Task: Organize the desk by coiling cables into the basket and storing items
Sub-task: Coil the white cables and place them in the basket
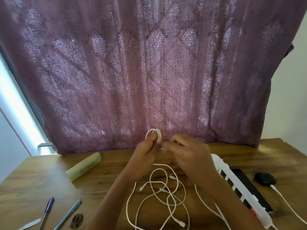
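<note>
Backlit curtain [149,72] glows softly; the right hand [187,155] seems motion-blurred, edges bowed.

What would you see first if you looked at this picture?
The big purple curtain fills the whole back. In front of it, the left hand holds up a small white cable coil, with the blurred right hand beside it. Below them, loose white cables sprawl tangled on the wooden desk.

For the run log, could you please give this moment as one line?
left hand: grips small white cable coil | right hand: beside coil, blurred | loose white cables: tangled on brown wooden desk
</note>
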{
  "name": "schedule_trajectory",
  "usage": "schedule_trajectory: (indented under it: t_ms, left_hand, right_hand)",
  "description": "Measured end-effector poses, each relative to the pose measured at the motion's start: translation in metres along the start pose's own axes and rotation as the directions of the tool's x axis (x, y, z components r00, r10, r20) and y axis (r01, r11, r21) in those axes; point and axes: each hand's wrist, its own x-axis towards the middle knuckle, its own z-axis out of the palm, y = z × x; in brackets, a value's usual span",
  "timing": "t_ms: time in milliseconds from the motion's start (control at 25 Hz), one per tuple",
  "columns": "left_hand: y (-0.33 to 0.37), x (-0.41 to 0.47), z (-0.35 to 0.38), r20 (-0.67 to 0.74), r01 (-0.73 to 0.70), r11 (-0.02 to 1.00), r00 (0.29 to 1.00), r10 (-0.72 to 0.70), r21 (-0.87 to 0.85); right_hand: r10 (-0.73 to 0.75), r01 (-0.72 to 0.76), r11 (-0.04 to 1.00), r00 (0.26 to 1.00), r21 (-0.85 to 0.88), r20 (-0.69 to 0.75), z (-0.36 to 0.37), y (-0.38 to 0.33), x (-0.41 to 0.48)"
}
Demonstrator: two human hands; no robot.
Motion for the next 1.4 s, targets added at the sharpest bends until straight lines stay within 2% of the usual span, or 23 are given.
schedule_trajectory:
  t_ms: [80,200,280,400,480,520,560,600,680,800,840,920,1000,1120,1200,1320,1400]
  left_hand:
    - [0.004,-0.002,0.005,0.035,0.025,0.999,0.999,-0.024,-0.035]
    - [0.019,-0.005,0.008,0.071,0.06,0.993,0.996,-0.052,-0.106]
    - [0.029,-0.005,0.007,0.09,0.084,0.984,0.993,-0.071,-0.154]
    - [0.038,-0.005,0.006,0.117,0.094,0.959,0.991,-0.064,-0.268]
    - [0.043,-0.005,0.008,0.111,0.083,0.937,0.993,-0.048,-0.339]
    - [0.046,-0.004,0.01,0.097,0.058,0.927,0.995,-0.024,-0.372]
    - [0.049,-0.004,0.012,0.07,0.024,0.916,0.998,0.004,-0.401]
    - [0.05,-0.002,0.012,0.034,-0.01,0.908,0.999,0.027,-0.419]
    - [0.052,0.002,0.011,-0.037,-0.064,0.904,0.998,0.053,-0.422]
    - [0.048,0.008,0.006,-0.134,-0.129,0.915,0.988,0.083,-0.383]
    - [0.045,0.01,0.005,-0.17,-0.146,0.917,0.981,0.088,-0.371]
    - [0.037,0.011,0.003,-0.233,-0.17,0.95,0.966,0.108,-0.264]
    - [0.029,0.008,0.001,-0.251,-0.166,0.982,0.958,0.14,-0.085]
    - [0.014,-0.001,-0.001,-0.225,-0.092,0.985,0.966,0.123,0.143]
    - [0.005,-0.007,-0.004,-0.167,-0.048,0.979,0.982,0.082,0.199]
    - [0.005,-0.012,-0.001,-0.024,0.041,0.999,0.999,-0.04,0.031]
    - [0.014,-0.015,0.003,0.068,0.132,0.986,0.99,-0.126,-0.097]
  right_hand:
    - [0.036,-0.033,0.99,0.999,0.135,-0.026,-0.007,0.011,0.011]
    - [0.134,-0.128,0.968,0.991,0.216,-0.013,-0.008,0.026,0.025]
    - [0.208,-0.197,0.908,0.978,0.369,0.011,-0.005,0.035,0.029]
    - [0.329,-0.298,0.723,0.942,0.623,0.068,0.005,0.039,0.031]
    - [0.437,-0.423,0.526,0.879,0.738,0.192,0.019,0.035,0.028]
    - [0.479,-0.486,0.462,0.841,0.742,0.252,0.027,0.032,0.026]
    - [0.5,-0.539,0.468,0.815,0.7,0.294,0.036,0.029,0.022]
    - [0.487,-0.568,0.535,0.812,0.625,0.321,0.042,0.026,0.017]
    - [0.443,-0.576,0.647,0.817,0.5,0.369,0.046,0.018,0.007]
    - [0.368,-0.543,0.717,0.828,0.438,0.424,0.041,-0.004,-0.002]
    - [0.339,-0.487,0.782,0.857,0.39,0.389,0.038,-0.013,-0.006]
    - [0.265,-0.315,0.919,0.939,0.239,0.218,0.035,-0.024,-0.012]
    - [0.159,-0.173,0.978,0.981,0.121,0.115,0.034,-0.027,-0.018]
    - [0.073,-0.073,0.997,0.997,0.01,0.036,0.023,-0.023,-0.02]
    - [0.057,-0.06,0.997,0.997,-0.05,-0.055,0.014,-0.015,-0.016]
    - [0.066,-0.053,0.993,0.99,0.103,-0.123,0.003,-0.001,-0.005]
    - [0.089,-0.064,0.972,0.991,0.227,-0.102,0.002,0.004,-0.001]
